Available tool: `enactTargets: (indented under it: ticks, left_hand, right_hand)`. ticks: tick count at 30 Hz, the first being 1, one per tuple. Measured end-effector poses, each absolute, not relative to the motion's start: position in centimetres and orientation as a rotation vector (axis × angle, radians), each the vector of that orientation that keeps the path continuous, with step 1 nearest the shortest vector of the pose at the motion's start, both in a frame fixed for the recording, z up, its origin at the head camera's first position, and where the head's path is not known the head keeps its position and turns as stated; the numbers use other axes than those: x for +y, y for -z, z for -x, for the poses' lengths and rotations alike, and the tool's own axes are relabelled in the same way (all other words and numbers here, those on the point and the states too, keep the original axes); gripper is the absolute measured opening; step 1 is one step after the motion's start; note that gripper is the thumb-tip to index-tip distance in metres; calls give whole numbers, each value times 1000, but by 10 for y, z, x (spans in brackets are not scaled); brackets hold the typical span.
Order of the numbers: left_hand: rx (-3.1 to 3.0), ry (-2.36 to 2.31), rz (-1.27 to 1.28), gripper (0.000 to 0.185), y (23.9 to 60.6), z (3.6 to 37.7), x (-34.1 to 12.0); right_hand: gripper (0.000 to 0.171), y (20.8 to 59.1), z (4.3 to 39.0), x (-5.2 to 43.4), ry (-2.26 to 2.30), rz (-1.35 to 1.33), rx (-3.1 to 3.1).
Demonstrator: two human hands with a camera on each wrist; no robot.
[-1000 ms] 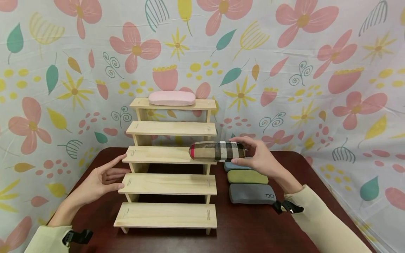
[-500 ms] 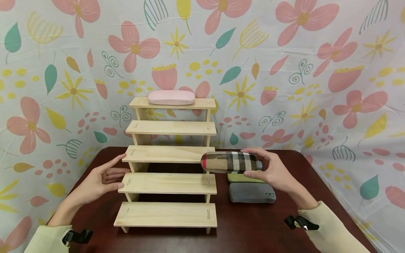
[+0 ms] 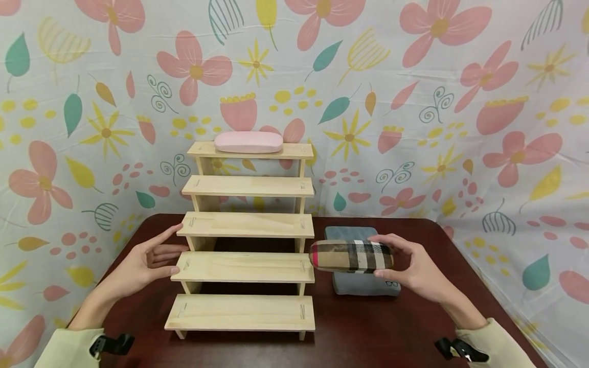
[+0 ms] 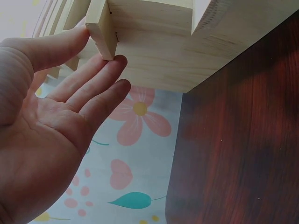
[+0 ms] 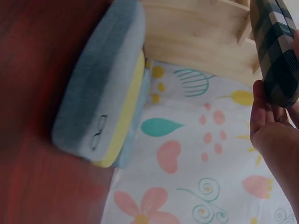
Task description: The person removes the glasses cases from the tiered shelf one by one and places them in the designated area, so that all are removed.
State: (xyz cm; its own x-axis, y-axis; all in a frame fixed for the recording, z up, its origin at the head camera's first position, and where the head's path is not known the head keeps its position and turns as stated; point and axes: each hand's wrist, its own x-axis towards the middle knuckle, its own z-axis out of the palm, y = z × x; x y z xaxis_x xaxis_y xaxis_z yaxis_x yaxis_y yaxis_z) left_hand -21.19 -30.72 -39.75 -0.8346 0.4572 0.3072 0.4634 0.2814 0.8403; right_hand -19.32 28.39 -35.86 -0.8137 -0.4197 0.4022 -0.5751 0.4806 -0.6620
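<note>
A plaid glasses case [image 3: 352, 255], beige, black and white with a red stripe at its left end, is held by my right hand [image 3: 416, 263] over the table, just right of the stand. The right hand grips its right end between thumb and fingers. My left hand [image 3: 144, 263] touches the left side of a stepped wooden stand [image 3: 246, 223]; in the left wrist view, the mostly straight fingers [image 4: 105, 77] and thumb meet one board's end. A pink glasses case [image 3: 248, 142] lies on the top step.
Beneath the plaid case, a grey case with a glasses print [image 3: 359, 286] and a blue case [image 3: 347, 232] lie on the dark red table [image 3: 368, 332]. A yellow-green case [image 5: 125, 116] between them shows in the right wrist view. Floral cloth [image 3: 391, 76] hangs behind.
My right hand has carried the plaid case right and down, from in front of the third step to above the cases on the table. The left hand stays at the stand.
</note>
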Motion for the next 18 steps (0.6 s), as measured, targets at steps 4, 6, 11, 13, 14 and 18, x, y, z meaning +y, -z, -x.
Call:
enactTargets:
  ticks: [4, 6, 11, 13, 14, 18]
  left_hand:
    - [-2505, 1643, 907, 87, 397, 212, -308]
    - [-2506, 1644, 907, 88, 397, 212, -308]
    - [-2514, 1650, 896, 88, 397, 212, -308]
    - [-2512, 1651, 897, 88, 397, 212, -308]
    - [-2512, 1653, 899, 88, 397, 212, -308]
    - [-2505, 1653, 921, 88, 396, 213, -308]
  right_hand:
    - [59, 367, 187, 292, -1269, -879, -2532]
    - [60, 377, 188, 299, -1286, -884, -2523]
    - [59, 390, 182, 309, -1372, -884, -2505]
    - [59, 395, 179, 313, -1410, -889, -2506]
    - [59, 398, 178, 315, -1442, -890, -2506]
    - [59, 408, 172, 322, -1520, -905, -2512]
